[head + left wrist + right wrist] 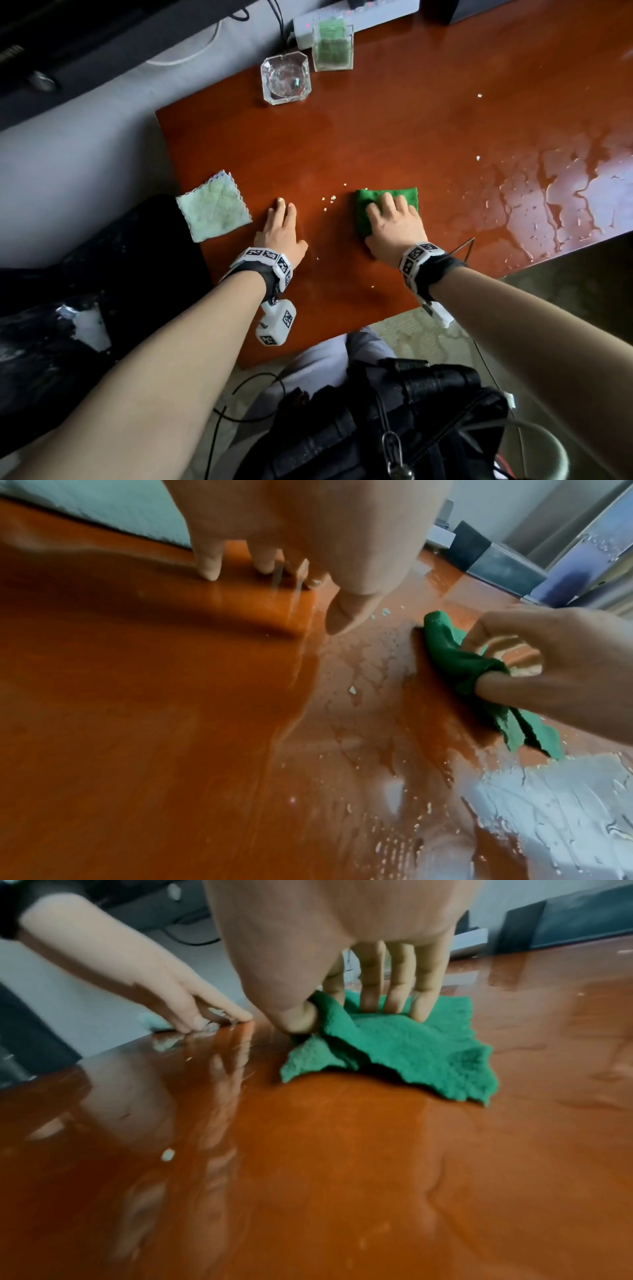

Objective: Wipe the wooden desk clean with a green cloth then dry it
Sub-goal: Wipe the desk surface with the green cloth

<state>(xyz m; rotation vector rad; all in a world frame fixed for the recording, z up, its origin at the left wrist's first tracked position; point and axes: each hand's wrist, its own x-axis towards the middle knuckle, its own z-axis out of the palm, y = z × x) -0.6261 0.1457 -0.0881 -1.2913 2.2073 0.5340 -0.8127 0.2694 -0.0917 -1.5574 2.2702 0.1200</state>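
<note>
My right hand (394, 226) presses the green cloth (409, 197) flat on the wooden desk (394, 113) at centre frame — fingers spread on top, thumb tucked under a fold. My left hand (281, 229) rests beside it, fingers straight, holding nothing. A pale cloth (214, 207) lies at left — crumbs (330, 199) between my hands, water (565, 198) pooled at right.

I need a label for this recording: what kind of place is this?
Probably an office or a study: a glossy wooden desk with a power strip at its back edge, cables behind it, and a glass ashtray.
</note>
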